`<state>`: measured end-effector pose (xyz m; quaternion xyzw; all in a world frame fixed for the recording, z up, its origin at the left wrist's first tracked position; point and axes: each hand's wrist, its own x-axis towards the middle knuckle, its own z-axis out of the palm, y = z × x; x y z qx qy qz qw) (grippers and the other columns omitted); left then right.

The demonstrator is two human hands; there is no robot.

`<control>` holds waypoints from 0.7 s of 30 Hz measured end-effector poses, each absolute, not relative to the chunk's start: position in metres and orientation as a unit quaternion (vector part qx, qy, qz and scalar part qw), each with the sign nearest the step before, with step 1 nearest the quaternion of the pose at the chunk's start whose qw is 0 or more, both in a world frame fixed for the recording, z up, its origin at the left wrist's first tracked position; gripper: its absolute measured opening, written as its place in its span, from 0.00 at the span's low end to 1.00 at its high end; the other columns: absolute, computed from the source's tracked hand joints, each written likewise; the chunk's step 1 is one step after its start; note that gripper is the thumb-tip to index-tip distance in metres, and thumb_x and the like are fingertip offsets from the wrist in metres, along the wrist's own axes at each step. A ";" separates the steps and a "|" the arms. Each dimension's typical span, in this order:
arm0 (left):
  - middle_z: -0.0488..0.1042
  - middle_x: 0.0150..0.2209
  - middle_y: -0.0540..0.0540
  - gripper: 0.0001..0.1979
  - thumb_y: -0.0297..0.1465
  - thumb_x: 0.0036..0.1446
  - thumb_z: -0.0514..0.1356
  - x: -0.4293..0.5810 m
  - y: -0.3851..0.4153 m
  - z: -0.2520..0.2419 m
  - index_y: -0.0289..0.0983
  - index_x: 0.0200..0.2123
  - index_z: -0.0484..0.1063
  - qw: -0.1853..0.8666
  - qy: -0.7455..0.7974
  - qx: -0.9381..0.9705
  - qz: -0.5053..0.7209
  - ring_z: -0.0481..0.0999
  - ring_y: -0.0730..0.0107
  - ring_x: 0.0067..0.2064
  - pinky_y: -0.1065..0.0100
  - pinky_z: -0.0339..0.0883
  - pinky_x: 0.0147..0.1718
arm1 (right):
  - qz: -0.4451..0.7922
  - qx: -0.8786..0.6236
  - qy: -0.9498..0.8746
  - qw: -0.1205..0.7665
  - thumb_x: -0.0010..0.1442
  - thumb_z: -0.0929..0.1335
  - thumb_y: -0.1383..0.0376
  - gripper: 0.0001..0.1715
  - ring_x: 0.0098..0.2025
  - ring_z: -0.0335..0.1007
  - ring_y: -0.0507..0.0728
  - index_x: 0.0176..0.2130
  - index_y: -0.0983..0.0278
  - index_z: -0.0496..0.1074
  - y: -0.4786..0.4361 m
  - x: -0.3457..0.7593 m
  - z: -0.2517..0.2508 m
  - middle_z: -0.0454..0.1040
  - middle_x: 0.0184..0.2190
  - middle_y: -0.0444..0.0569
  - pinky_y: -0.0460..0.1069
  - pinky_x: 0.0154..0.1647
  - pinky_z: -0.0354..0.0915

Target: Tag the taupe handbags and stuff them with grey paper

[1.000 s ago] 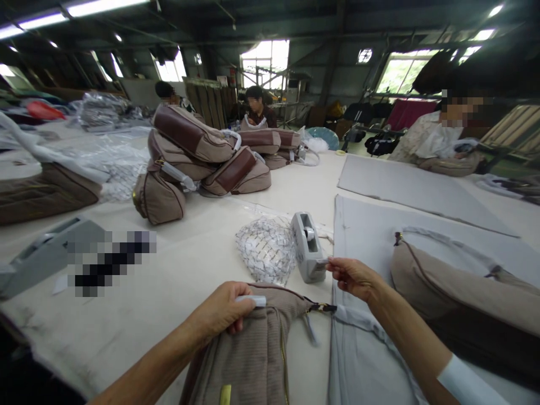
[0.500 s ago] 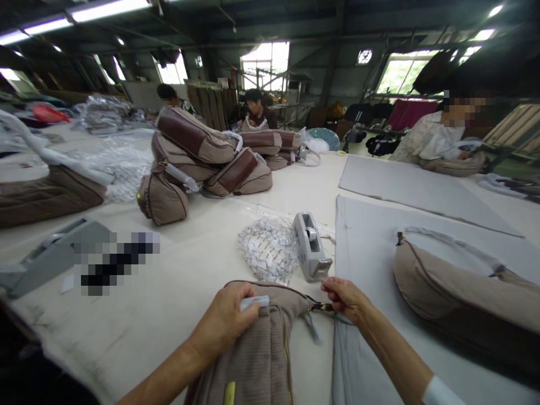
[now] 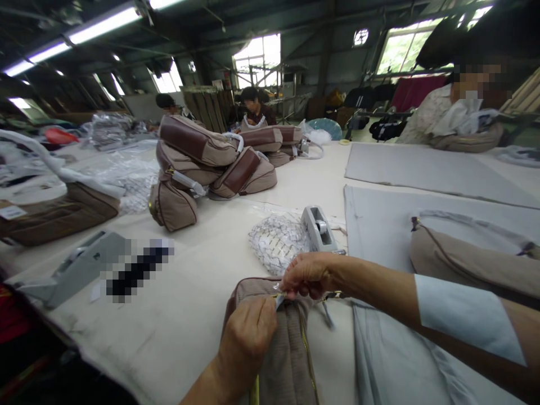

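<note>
A taupe fabric bag (image 3: 287, 360) with a gold zipper lies on the table right in front of me. My left hand (image 3: 248, 337) is closed on its top edge, pinching a small white wrapped piece. My right hand (image 3: 307, 274) has its fingers pinched together just above the same spot, touching that white piece; what it holds is too small to name. A grey tape dispenser (image 3: 320, 228) stands just behind my right hand, beside a clear bag of white printed tags (image 3: 276, 242).
A second taupe bag (image 3: 468, 259) lies at the right on grey sheets (image 3: 379, 219). Several brown and taupe bags (image 3: 202, 163) are piled mid-table, another bag (image 3: 59, 214) at left. A grey tool (image 3: 71, 267) lies near the left edge. Other people sit at the far side.
My right hand left the tape dispenser and moved left to the bag's top, meeting my left hand. The view shifted slightly left and nearer.
</note>
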<state>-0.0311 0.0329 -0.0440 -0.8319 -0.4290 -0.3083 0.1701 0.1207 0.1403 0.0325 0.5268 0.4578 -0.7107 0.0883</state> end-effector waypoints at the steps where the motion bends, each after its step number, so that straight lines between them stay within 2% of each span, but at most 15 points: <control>1: 0.72 0.26 0.44 0.08 0.20 0.56 0.54 -0.032 0.033 -0.045 0.31 0.41 0.65 0.171 -0.428 -0.830 -0.313 0.74 0.66 0.30 0.67 0.70 0.30 | -0.709 0.528 0.456 0.098 0.49 0.66 0.72 0.11 0.10 0.44 0.42 0.17 0.68 0.65 0.140 0.118 0.031 0.65 0.12 0.41 0.37 0.09 0.44; 12: 0.72 0.25 0.43 0.06 0.20 0.55 0.56 -0.033 0.032 -0.049 0.29 0.38 0.67 0.187 -0.405 -0.832 -0.331 0.74 0.65 0.28 0.65 0.69 0.27 | -0.701 0.540 0.445 0.140 0.50 0.64 0.75 0.14 0.10 0.47 0.42 0.16 0.69 0.65 0.135 0.113 0.021 0.64 0.12 0.42 0.36 0.08 0.45; 17: 0.71 0.26 0.43 0.08 0.19 0.54 0.57 -0.036 0.030 -0.052 0.29 0.39 0.68 0.148 -0.403 -0.844 -0.322 0.73 0.65 0.29 0.65 0.69 0.29 | -0.693 0.550 0.442 0.150 0.49 0.64 0.75 0.13 0.10 0.48 0.41 0.15 0.70 0.65 0.137 0.111 0.015 0.65 0.13 0.42 0.36 0.07 0.46; 21: 0.73 0.31 0.41 0.09 0.20 0.53 0.58 -0.039 0.030 -0.054 0.31 0.40 0.69 0.155 -0.408 -0.840 -0.322 0.73 0.66 0.32 0.67 0.68 0.30 | -0.685 0.553 0.446 0.160 0.48 0.64 0.75 0.13 0.10 0.47 0.42 0.15 0.69 0.65 0.137 0.110 0.011 0.64 0.12 0.42 0.36 0.07 0.46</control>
